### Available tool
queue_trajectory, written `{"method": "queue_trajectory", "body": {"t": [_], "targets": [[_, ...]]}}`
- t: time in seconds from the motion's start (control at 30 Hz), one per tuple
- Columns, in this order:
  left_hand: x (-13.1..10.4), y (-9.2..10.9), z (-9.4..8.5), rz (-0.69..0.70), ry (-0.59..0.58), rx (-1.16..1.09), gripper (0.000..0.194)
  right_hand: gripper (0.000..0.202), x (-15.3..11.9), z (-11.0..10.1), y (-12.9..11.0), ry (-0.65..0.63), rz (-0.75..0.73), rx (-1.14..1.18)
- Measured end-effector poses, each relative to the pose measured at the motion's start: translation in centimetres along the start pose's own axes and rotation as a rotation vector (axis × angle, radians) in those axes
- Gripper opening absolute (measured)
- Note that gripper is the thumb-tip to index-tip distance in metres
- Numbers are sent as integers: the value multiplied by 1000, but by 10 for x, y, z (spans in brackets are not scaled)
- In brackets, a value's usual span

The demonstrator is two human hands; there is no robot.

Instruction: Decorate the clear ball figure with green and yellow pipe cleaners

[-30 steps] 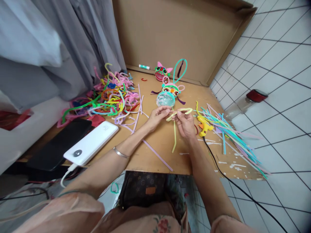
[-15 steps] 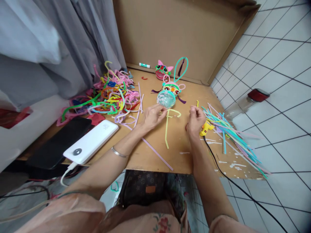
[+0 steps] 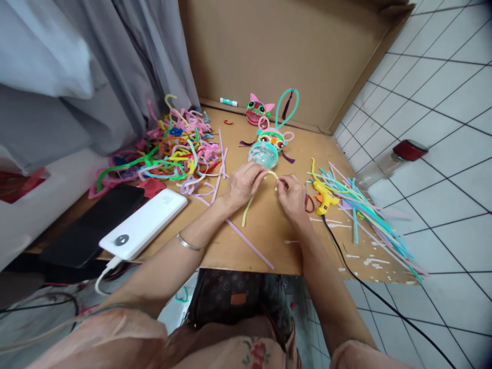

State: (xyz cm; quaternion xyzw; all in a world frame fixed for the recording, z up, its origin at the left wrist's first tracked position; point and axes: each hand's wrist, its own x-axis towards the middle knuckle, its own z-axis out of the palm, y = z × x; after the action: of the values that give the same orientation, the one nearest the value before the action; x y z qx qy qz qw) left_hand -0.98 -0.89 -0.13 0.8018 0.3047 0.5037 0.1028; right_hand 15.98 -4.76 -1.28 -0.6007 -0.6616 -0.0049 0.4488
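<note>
Yellow fuzzy stem (image 3: 272, 175) is in the grip of both hands, just on the near side of the clear dome (image 3: 263, 155), which I take as the landmark. The left hand (image 3: 242, 185) has its thumb and fingers closed on the stem, and the right hand (image 3: 292, 197) is also closed, pinching it at the other side of a small arch. A long yellow part goes down from beside the left fingers toward the near edge of the surface (image 3: 269, 251). Right behind the dome is a colourful animal face (image 3: 272, 139) with pink loops. To the right of the dome and nearer lies the yellow glue gun (image 3: 326, 199), and beyond it, farther right, the straight stems (image 3: 357, 200); to the left is a tangled heap (image 3: 177, 148). The step in hand, in my judgement, is the bending of the stem by fingertips. For the next move, I think, the left grip should hold firm, while the right one shapes the curve gently, without making a sharp fold.
</note>
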Motion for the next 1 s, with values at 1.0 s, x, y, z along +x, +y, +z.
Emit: {"method": "queue_trajectory", "body": {"t": [1.0], "targets": [[-1, 5, 6, -175, -406, -454, 29, 19, -4, -3, -23, -102, 1, 453]]}}
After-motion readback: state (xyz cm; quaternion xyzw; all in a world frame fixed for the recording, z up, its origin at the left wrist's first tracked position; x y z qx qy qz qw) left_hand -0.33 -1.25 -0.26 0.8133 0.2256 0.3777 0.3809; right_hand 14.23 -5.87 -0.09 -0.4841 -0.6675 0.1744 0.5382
